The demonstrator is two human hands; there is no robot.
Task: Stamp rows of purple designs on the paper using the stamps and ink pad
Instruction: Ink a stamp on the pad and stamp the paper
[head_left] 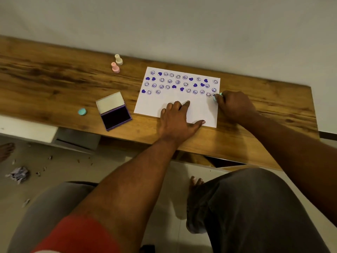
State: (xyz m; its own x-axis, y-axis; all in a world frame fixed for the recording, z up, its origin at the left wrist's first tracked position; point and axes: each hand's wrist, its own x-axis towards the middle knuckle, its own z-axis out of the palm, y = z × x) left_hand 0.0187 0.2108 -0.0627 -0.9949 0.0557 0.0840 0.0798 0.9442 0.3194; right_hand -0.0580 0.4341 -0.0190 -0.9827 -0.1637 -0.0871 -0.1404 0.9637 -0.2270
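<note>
A white sheet of paper (151,105) is laid on the wooden counter (54,83); 4 rows of purple hearts and smiley faces (182,83) are printed on its upper half; it is pinned by the left hand (177,123), fingers spread straight; a mint-green stamp (217,98) is gripped by the curled fingers of the right hand (235,106) at the sheet's right edge; an open purple ink pad (115,115) is set left of the paper.

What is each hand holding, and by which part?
Right hand grips the teal stamp by its handle; left hand holds nothing, pressing the paper.
</note>
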